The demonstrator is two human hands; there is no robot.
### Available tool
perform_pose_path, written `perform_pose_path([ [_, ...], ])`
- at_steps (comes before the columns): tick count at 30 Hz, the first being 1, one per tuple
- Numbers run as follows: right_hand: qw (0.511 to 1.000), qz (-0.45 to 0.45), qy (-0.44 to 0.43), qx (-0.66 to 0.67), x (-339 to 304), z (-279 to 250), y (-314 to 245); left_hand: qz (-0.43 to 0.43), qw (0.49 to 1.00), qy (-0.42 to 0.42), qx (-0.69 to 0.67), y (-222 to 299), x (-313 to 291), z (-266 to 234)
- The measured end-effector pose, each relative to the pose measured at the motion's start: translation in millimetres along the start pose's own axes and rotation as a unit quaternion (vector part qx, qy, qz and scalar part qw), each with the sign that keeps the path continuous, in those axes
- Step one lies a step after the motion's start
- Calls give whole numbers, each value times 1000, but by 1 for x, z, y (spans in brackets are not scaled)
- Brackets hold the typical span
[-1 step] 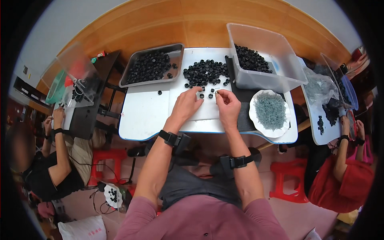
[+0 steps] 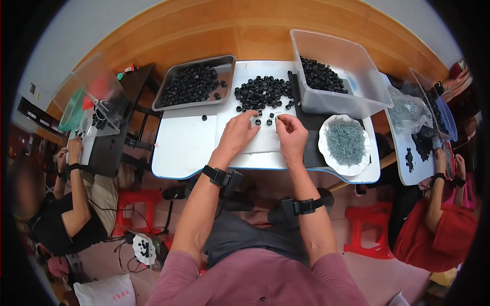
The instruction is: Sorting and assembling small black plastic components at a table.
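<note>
My left hand (image 2: 238,131) rests on the white work surface, thumb and index finger apart. Its index fingertip is close to a small black round cap (image 2: 260,113), and another black cap (image 2: 258,122) lies between finger and thumb. Facing it, my right hand (image 2: 292,136) has thumb and index finger pinched together on something too small to make out. Just left of that pinch a black cap (image 2: 269,122) stands on the white surface. Beyond both hands spreads a heap of black caps (image 2: 263,92).
A metal tray (image 2: 232,76) of black parts stands back left; a clear plastic bin (image 2: 347,104) with more stands back right. A white plate (image 2: 322,145) holds grey-green slivers. Co-workers sit left and right, near red stools (image 2: 368,217).
</note>
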State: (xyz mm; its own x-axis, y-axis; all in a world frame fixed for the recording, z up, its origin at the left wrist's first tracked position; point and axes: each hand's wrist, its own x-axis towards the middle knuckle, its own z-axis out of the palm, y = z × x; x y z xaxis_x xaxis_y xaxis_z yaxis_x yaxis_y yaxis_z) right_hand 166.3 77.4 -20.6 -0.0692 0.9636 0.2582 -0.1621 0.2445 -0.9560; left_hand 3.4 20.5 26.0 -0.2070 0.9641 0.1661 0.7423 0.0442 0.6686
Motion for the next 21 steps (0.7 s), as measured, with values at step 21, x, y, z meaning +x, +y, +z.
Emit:
perform_pose_path([
  [21,989,-21,-113,-89,-7,5,-7,-12,958,160,-238,-7,-24,38],
])
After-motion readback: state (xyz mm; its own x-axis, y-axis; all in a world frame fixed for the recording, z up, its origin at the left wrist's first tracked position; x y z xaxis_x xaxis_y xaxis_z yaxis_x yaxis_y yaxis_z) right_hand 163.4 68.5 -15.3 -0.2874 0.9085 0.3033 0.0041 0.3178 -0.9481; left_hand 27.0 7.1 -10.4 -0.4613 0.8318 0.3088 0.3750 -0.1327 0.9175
